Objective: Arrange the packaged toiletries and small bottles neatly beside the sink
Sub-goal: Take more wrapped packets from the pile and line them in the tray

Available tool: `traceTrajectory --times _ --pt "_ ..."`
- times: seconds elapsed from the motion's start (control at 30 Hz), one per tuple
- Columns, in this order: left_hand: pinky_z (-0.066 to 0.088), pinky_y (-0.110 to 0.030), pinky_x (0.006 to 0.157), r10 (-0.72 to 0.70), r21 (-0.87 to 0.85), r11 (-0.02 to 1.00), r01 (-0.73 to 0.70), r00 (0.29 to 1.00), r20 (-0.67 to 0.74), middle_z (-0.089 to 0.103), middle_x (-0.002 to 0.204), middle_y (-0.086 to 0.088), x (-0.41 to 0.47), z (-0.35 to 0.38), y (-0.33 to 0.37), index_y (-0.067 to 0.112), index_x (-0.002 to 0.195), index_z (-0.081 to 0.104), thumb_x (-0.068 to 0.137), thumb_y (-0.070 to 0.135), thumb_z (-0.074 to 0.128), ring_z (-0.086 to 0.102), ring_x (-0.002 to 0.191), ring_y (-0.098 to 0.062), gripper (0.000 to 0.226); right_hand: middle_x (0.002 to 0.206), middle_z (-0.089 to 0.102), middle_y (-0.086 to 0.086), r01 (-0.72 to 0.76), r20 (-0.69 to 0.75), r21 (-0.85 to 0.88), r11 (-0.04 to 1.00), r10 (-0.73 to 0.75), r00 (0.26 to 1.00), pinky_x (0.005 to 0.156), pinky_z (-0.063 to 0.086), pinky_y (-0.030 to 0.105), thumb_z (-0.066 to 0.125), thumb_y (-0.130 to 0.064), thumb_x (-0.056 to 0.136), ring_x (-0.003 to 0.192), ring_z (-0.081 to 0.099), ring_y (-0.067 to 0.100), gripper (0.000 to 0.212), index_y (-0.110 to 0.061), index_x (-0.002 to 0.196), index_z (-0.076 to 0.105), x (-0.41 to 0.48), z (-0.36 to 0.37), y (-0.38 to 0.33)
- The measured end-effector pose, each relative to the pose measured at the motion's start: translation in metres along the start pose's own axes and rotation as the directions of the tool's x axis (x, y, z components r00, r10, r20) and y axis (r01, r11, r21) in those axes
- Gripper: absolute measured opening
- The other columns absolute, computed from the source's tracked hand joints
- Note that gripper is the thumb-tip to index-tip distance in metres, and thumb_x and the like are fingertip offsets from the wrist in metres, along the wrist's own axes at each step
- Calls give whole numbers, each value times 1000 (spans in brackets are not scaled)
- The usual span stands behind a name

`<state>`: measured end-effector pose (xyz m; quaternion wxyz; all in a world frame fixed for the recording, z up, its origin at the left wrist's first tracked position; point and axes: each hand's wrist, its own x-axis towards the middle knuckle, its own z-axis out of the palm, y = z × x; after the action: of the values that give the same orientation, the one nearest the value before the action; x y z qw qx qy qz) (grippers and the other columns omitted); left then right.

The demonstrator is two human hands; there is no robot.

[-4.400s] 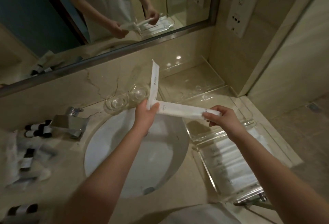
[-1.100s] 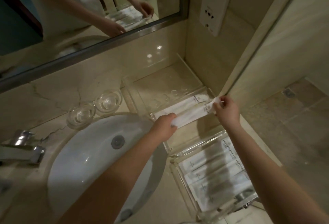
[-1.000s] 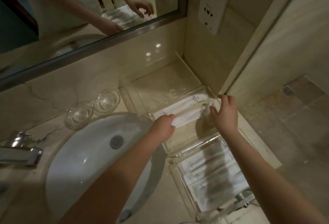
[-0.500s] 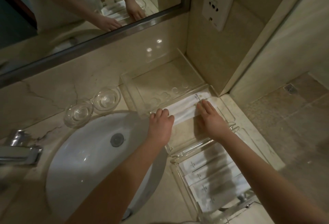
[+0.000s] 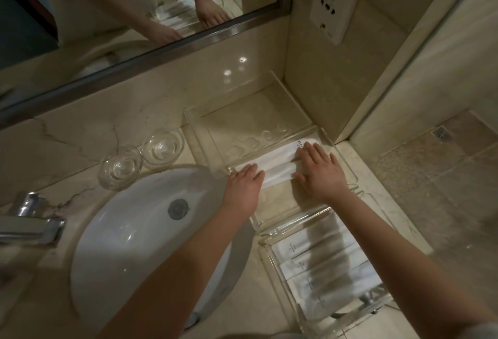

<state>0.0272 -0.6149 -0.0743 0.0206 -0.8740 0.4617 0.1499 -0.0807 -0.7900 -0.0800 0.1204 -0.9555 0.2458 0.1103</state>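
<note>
Fingers (image 5: pixel 310 153) of the right hand (image 5: pixel 322 177) are held straight and slightly spread, laid flat on the right half of two long white packets (image 5: pixel 277 167). Fingers (image 5: pixel 249 172) of the left hand (image 5: pixel 242 186) are bent down at the tips and pressed on the packets' left end. The packets are laid side by side across the far part of the middle clear tray (image 5: pixel 285 203), which is set on the bench (image 5: pixel 67 150) right of the sink (image 5: pixel 129 244). Small print is seen at their right end. A far clear tray (image 5: pixel 296 101) is set just behind, in the corner. A near clear tray (image 5: pixel 266 257) is set just in front, with a row of white sachets (image 5: pixel 318 266) laid in it. Two glass bowls (image 5: pixel 120 167) are stood behind the sink, touching each other. A tap (image 5: pixel 29 226) is seen at the left edge.
</note>
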Motion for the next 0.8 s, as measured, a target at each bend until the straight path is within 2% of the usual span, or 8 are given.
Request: traceTrajectory --times 0.17,0.27,0.4,0.53,0.67,0.8 --pt "19 -38 114 1 -29 1000 -1 1000 -3 19 156 -9 -3 -3 1 14 142 29 93 6 35 16 145 -22 51 160 3 2 -13 36 13 1000 12 999 118 9 48 35 -52 94 148 2 20 69 -21 150 8 1 -8 -5" --pt "18 -39 114 -14 -54 998 14 1000 -15 20 156 -8 -6 -7 0 12 143 28 93 6 36 15 146 -23 51 160 9 5 20 -40 31 999 -19 999 117 13 48 41 -43 95 147 6 22 66 -18 150 12 -6 -16 -10" --pt "19 -39 115 -56 -129 991 45 994 -88 23 155 -6 -24 -19 -7 13 142 32 96 14 37 17 145 -23 46 155 24 11 79 -146 88 993 -65 987 114 23 45 51 -33 93 144 19 28 60 -16 145 30 -21 -27 -29" --pt "24 -38 111 -90 -161 985 62 981 -173 31 152 -7 -58 -37 -25 13 138 41 94 20 40 24 141 -24 44 140 47 17 207 -251 148 967 -166 954 102 40 49 62 -22 86 132 40 36 49 -9 132 50 -40 -32 -58" --pt "30 -36 106 -175 -179 974 137 961 -216 40 146 -5 -100 -45 -53 14 133 46 90 22 46 32 136 -23 43 128 59 15 325 -271 136 936 -281 921 96 46 47 63 -21 83 120 51 36 40 -10 121 60 -57 -34 -100" --pt "29 -36 108 -283 -175 953 249 935 -213 40 147 -7 -149 -44 -87 11 129 51 90 26 47 32 137 -24 42 115 65 12 422 -231 115 899 -389 892 85 50 43 63 -22 79 106 58 37 37 -9 114 64 -77 -29 -149"
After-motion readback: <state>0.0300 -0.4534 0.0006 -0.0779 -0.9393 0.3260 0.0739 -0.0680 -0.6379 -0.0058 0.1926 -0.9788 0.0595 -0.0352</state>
